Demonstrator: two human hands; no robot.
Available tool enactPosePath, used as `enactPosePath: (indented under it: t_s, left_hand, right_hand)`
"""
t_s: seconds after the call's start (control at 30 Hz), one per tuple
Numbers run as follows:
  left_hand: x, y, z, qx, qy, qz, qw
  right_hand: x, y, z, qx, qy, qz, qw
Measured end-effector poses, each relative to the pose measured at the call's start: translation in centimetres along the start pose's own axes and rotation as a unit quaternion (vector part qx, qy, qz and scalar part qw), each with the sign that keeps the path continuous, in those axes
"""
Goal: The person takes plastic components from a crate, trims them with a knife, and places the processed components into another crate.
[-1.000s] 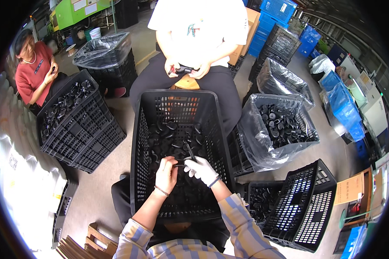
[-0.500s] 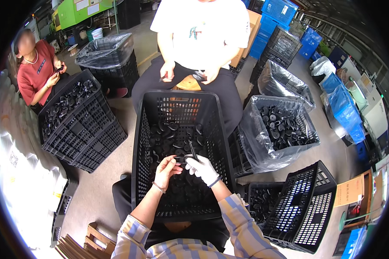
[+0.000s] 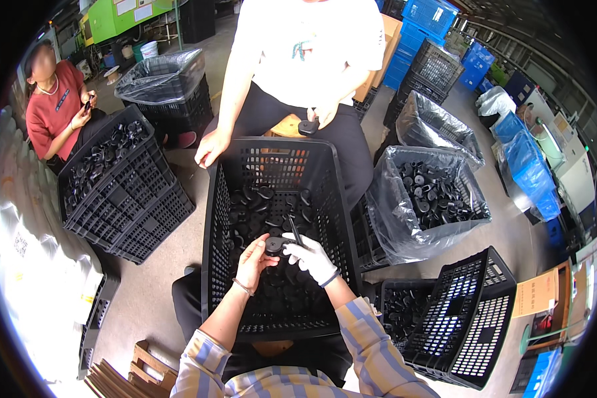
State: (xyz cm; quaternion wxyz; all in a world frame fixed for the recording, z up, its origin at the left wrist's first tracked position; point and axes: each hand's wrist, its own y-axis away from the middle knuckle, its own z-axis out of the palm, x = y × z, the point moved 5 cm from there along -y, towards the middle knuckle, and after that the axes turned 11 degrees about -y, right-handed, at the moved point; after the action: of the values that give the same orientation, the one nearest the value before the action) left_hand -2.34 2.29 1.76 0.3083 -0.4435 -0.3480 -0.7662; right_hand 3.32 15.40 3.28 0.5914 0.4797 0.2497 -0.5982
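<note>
My left hand [image 3: 251,263], bare with a bracelet at the wrist, pinches a black plastic part [image 3: 274,246] with a round disc-shaped end. The white-gloved right hand [image 3: 313,259] is closed on a slim dark pen-like tool [image 3: 293,225] that points up and away; its tip is too small to make out. Its fingers also meet the right end of the part. Both hands are above a large black crate [image 3: 215,199] with slotted walls. Many similar loose black parts [image 3: 259,207] lie in the crate, some hidden under my hands.
Opposite me sits a person in a white shirt [image 3: 305,50], with a black part in one hand. A person in red [image 3: 65,93] works at a filled crate [image 3: 123,192] on the left. A plastic-lined crate [image 3: 395,229] of parts stands right, near a tilted crate [image 3: 454,318].
The part in my hands has turned, so its round face shows. The person opposite has moved one hand onto the crate's far left rim and brought a black part into view.
</note>
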Motion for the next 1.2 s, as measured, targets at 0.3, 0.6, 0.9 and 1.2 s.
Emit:
enactPosePath:
  t_s: [0.3,0.6,0.9,1.2]
  left_hand:
    - [0.2,-0.1,-0.3,0.005,-0.027,0.051,0.998]
    - [0.4,-0.5,-2.1,0.102,-0.056,0.027,0.993]
    - [-2.1,-0.5,-1.0,0.030,-0.055,-0.059,0.996]
    - [-4.4,0.4,-1.8,0.006,-0.220,-0.141,0.965]
  right_hand:
    - [0.1,-0.2,-0.2,-0.002,-0.002,0.023,1.000]
    - [-0.5,3.6,-2.9,0.032,-0.129,0.070,0.989]
    - [-12.4,8.7,-12.8,0.121,-0.455,-0.205,0.858]
    - [0.4,0.3,-3.5,0.008,-0.393,0.057,0.918]
